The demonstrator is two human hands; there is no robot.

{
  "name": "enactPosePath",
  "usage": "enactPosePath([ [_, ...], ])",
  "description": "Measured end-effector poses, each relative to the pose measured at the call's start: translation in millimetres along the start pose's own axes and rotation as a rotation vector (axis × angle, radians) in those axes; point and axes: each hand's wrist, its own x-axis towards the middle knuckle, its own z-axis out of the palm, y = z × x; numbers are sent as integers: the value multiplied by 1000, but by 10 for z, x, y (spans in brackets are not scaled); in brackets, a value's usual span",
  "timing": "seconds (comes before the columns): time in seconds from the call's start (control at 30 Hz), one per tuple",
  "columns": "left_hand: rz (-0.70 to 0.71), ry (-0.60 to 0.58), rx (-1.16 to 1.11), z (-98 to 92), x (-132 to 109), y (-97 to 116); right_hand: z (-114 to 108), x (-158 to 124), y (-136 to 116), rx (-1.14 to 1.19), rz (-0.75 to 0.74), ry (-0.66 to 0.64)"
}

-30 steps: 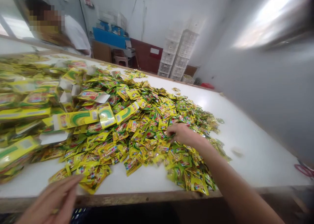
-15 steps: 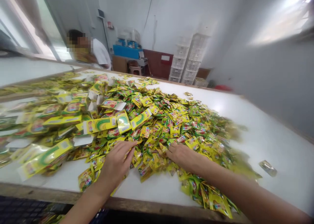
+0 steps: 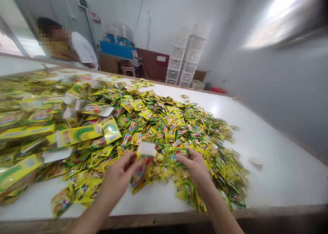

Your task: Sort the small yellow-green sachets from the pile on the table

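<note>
My left hand (image 3: 116, 176) grips a small carton (image 3: 146, 150) with its white flap toward the pile; the carton is blurred. Between the thumb and fingers of my right hand (image 3: 196, 167) is a green and yellow sachet (image 3: 178, 152), held a short way right of the carton. Beneath and beyond both hands spreads a heap of shiny sachets (image 3: 164, 119) in yellow, green and red. Yellow cartons (image 3: 85, 134), some with white flaps open, lie on the heap left of my hands.
The white table (image 3: 276, 172) has a wooden edge (image 3: 153, 222) near me. A lone sachet (image 3: 255, 163) lies at the right. Past the far edge stand stacked white crates (image 3: 188, 61) and a blue cabinet (image 3: 119, 50). A person (image 3: 83, 49) in white is at the far left.
My left hand has come up from the heap with a carton, and my right hand has lifted a sachet. The view has turned to the right.
</note>
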Motion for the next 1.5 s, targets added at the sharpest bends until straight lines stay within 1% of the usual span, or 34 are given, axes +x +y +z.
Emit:
enactPosePath([
  [0.03,-56,-67,-82,110,-186,-47,79,-41,12,46,-21,38],
  [0.1,-130,-137,-225,313,-445,-140,254,-113,50,42,-87,64],
  [0.13,-153,-135,-275,386,-517,-178,337,-143,76,-7,-130,48],
  [0.2,-171,-119,-338,455,-581,-225,467,-189,136,-160,-238,-16],
  [0.27,-176,-118,-352,439,-596,-235,533,-215,177,-332,-340,-92],
  [0.33,-171,-145,-361,389,-614,-231,547,-227,170,-493,-398,-152],
  [0.4,-166,-167,-363,354,-649,-231,543,-236,97,-639,-398,-231],
  [0.5,-170,-165,-377,357,-711,-237,560,-264,-110,-787,-357,-419],
  [0.57,-162,-198,-430,382,-742,-226,588,-293,-265,-821,-332,-542],
  [0.63,-144,-231,-514,404,-759,-202,610,-325,-387,-812,-309,-606],
  [0.7,-134,-234,-590,413,-763,-178,615,-346,-444,-794,-283,-573],
  [0.77,-145,-233,-645,406,-762,-162,607,-350,-426,-795,-283,-482],
  [0.83,-160,-250,-667,391,-761,-151,598,-341,-352,-791,-353,-422],
  [0.97,-146,-245,-675,364,-754,-147,609,-360,-171,-819,-555,-421],
  [1.03,-141,-238,-669,356,-750,-163,628,-399,-113,-871,-574,-455],
  [1.13,-146,-250,-661,349,-754,-193,657,-459,-75,-890,-525,-539],
  [1.2,-146,-239,-655,348,-761,-196,659,-489,-65,-830,-494,-554],
  [1.23,-147,-228,-644,348,-765,-190,650,-502,-57,-770,-484,-537],
  [1.3,-153,-207,-608,349,-770,-170,612,-526,-20,-612,-435,-437],
  [1.33,-160,-205,-585,346,-772,-160,589,-539,16,-519,-377,-365],
  [1.4,-176,-228,-532,330,-778,-147,551,-569,121,-298,-166,-229],
  [1.43,-186,-248,-506,313,-785,-145,544,-587,186,-170,-40,-183],
  [1.5,-236,-273,-489,261,-801,-144,560,-621,314,85,169,-147],
])
